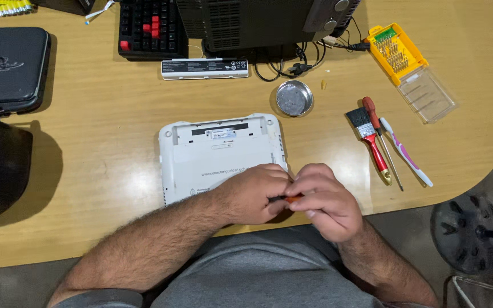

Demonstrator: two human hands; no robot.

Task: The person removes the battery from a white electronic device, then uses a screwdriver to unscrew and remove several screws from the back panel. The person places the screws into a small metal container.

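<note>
At worktop [115,131] front edge, both hands — left hand [252,194], right hand [323,199] — pinch an orange-handled screwdriver [290,199] over the upturned white netbook [218,154], keeping it steady.

We see a wooden tabletop [104,108] carrying a white laptop [218,151] at centre, a metal dish [294,98] at 1 o'clock, a brush [368,140] at 3.

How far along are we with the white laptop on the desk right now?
Done: the white laptop lies bottom up, its battery bay open, and a battery pack lies apart near the keyboard. In hand: the left hand and right hand meet over an orange-handled tool at the laptop's near edge. Left: the bottom cover looks still on; the metal dish appears to hold nothing yet.
</note>
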